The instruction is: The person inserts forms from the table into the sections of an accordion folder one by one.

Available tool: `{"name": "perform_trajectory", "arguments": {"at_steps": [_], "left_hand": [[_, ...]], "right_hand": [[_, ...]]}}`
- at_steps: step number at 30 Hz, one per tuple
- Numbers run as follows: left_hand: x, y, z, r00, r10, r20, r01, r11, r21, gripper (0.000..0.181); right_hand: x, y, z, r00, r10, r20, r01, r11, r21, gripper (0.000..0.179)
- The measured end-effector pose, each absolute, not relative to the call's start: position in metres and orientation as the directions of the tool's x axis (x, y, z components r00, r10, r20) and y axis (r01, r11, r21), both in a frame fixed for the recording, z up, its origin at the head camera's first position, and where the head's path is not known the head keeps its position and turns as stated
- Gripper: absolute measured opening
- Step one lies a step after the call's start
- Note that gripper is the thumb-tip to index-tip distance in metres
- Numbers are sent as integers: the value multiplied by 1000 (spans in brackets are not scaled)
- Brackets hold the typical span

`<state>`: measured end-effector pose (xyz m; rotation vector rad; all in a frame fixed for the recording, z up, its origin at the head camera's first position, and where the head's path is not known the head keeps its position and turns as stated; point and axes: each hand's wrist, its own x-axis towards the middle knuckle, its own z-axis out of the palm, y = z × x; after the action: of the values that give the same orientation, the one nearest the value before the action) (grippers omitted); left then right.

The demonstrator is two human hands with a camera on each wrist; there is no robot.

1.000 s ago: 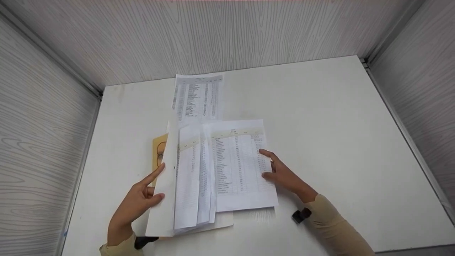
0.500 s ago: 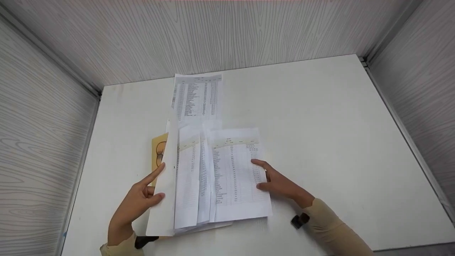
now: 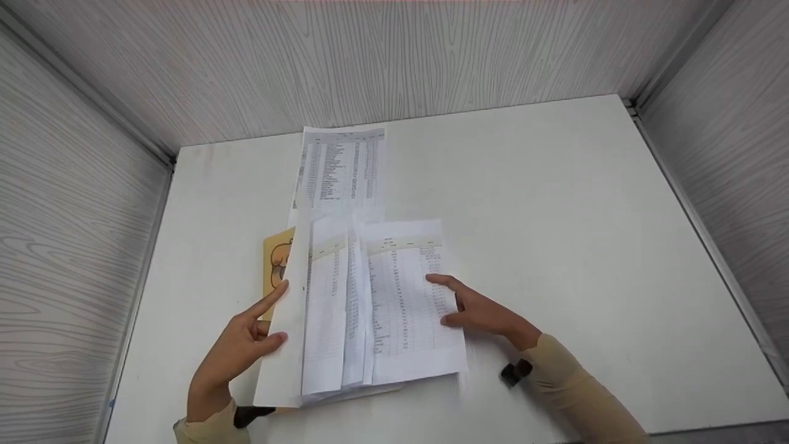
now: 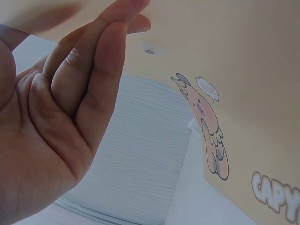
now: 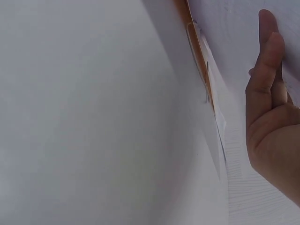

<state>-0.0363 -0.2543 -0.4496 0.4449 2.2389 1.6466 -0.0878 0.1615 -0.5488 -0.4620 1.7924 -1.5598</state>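
A folder stands partly open near the table's middle. Its yellowish outer cover bears a cartoon animal and the letters "CAPY". My left hand holds the folder's left cover, index finger and thumb on its white inner side, other fingers behind. Several printed sheets lie in the folder, slightly fanned. At the right, a printed sheet with a table of figures is held by its right edge in my right hand, thumb and index finger on its front. Its left edge meets the fanned sheets.
Another printed sheet sticks out beyond the folder's far end, toward the back wall. The white table extends to both sides, with side panels at left and right.
My right hand has moved left and a little nearer, bringing its sheet closer against the fanned sheets. The left hand and the folder have barely moved.
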Motion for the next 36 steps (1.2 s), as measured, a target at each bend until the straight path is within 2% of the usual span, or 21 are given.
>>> {"name": "perform_trajectory", "arguments": {"at_steps": [6, 14, 18, 23, 30, 36], "left_hand": [[-37, -254, -449, -888, 454, -69, 56, 257, 965, 77], [-36, -254, -449, -896, 431, -104, 28, 289, 957, 77], [-36, -254, -450, -898, 431, -93, 38, 284, 958, 77], [-38, -253, -451, -896, 437, -81, 48, 277, 960, 77], [-37, -253, -450, -890, 444, -102, 31, 282, 959, 77], [-37, -254, -450, -874, 474, -112, 12, 250, 968, 76]], "right_hand": [[-97, 144, -549, -670, -704, -236, 146, 186, -972, 78], [-102, 119, -556, -670, -698, -252, 108, 245, -964, 78], [-107, 119, -558, -666, -700, -257, 152, 210, -966, 80], [-114, 137, -560, -710, -662, -241, 205, 133, -970, 76], [-115, 139, -565, -682, -685, -255, 212, 149, -966, 72], [-112, 120, -563, -700, -657, -278, 249, 140, -958, 70]]}}
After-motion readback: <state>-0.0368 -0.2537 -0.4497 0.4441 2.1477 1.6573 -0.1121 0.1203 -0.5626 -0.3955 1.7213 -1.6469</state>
